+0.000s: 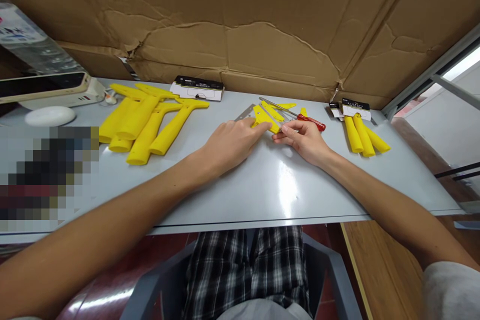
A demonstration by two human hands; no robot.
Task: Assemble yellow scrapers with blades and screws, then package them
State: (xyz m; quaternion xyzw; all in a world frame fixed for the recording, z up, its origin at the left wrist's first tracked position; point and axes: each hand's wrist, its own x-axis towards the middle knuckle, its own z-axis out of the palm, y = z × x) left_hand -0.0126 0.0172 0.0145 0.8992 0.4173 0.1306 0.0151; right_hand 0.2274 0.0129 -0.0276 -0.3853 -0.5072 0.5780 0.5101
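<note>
My left hand point(233, 141) grips a flat yellow plastic scraper head point(264, 116), its thumb lying along the near side. A grey metal blade point(245, 112) sticks out past the fingers on the left. At the right end of the head, my right hand point(304, 141) has thumb and forefinger pinched together; whatever is between them is too small to make out. Just behind the hands lies a screwdriver with a red handle point(314, 122) and a long shaft pointing away to the left. More yellow plastic pieces point(285, 106) lie around the shaft.
Several yellow handles point(170, 130) are piled on the left of the grey table point(240, 195). Yellow handles on a black-and-white card point(356, 109) lie at right. Another card point(197, 88) stands before the cardboard wall point(240, 15). A white mouse point(50, 116) and phone point(43, 85) sit far left.
</note>
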